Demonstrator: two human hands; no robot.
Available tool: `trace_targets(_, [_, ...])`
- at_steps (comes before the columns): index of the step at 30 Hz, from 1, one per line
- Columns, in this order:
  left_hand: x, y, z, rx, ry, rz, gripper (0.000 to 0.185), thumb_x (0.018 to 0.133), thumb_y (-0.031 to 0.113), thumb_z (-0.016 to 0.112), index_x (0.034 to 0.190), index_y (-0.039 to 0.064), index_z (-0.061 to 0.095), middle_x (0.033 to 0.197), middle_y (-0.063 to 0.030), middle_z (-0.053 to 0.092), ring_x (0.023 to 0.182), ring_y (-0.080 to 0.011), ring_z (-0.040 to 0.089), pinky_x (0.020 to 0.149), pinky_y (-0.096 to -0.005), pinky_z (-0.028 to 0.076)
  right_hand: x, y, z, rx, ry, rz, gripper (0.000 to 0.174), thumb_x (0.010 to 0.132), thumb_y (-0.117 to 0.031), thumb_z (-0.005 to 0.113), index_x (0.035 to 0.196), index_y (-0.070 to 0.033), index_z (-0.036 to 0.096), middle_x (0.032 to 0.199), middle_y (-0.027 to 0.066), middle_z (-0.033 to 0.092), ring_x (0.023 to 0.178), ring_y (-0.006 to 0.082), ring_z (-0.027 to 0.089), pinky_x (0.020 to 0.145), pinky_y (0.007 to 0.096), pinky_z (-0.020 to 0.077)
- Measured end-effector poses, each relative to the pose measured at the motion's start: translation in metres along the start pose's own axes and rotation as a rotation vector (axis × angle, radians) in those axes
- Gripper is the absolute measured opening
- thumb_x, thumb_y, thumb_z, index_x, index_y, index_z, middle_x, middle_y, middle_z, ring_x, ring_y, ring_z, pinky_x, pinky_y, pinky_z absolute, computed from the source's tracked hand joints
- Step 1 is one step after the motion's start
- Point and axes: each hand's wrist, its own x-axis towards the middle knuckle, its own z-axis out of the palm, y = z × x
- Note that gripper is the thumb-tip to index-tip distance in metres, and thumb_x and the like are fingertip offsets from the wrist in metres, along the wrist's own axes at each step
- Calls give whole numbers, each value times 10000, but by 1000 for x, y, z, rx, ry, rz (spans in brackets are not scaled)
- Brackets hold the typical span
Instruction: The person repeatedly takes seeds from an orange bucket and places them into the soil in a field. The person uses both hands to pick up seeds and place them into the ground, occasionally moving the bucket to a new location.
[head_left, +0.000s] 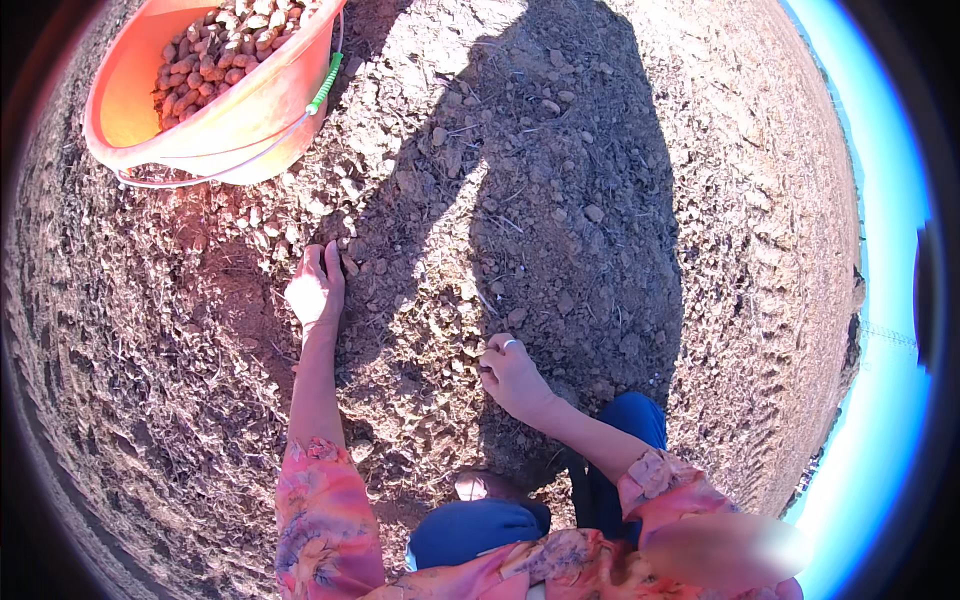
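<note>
My left hand (316, 286) reaches down to the dry soil (420, 300), below an orange plastic bucket (225, 154). Its thumb and a finger are at the ground; whether anything lies between them cannot be made out. To the right, my right hand (514, 375), with a ring on one finger, hovers over or touches the soil, its fingers curled together. Whatever may be in those fingers is too small to tell. Unshelled peanuts (217, 60) partly fill the bucket, which has a wire handle with a green grip (325, 84) hanging down its side.
Clods, small stones (593, 213) and dry plant bits cover the ground. A large shadow falls across the middle. My knees in blue trousers (480, 529) and a shoe (487, 486) are close below the hands. Ridged field soil (772, 300) runs along the right, up to the skyline.
</note>
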Motion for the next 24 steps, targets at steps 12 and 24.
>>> trace_targets(12, [5,1,15,-1,0,11,265,902,333,453,772,106,492,653,-126,591,536,-318,573,432,-425,426,75,-81,-165,1437,-562,272,288,821,-313,627,761,-36,572,710,38,530,553,59,474,422,161,359])
trace_targets(24, [10,-1,9,76,-58,-10,262,893,353,438,794,116,491,648,-130,592,537,-331,574,460,-440,437,207,40,-300,-151,150,-74,266,770,-26,512,1010,-53,624,979,171,618,929,320,574,836,380,446])
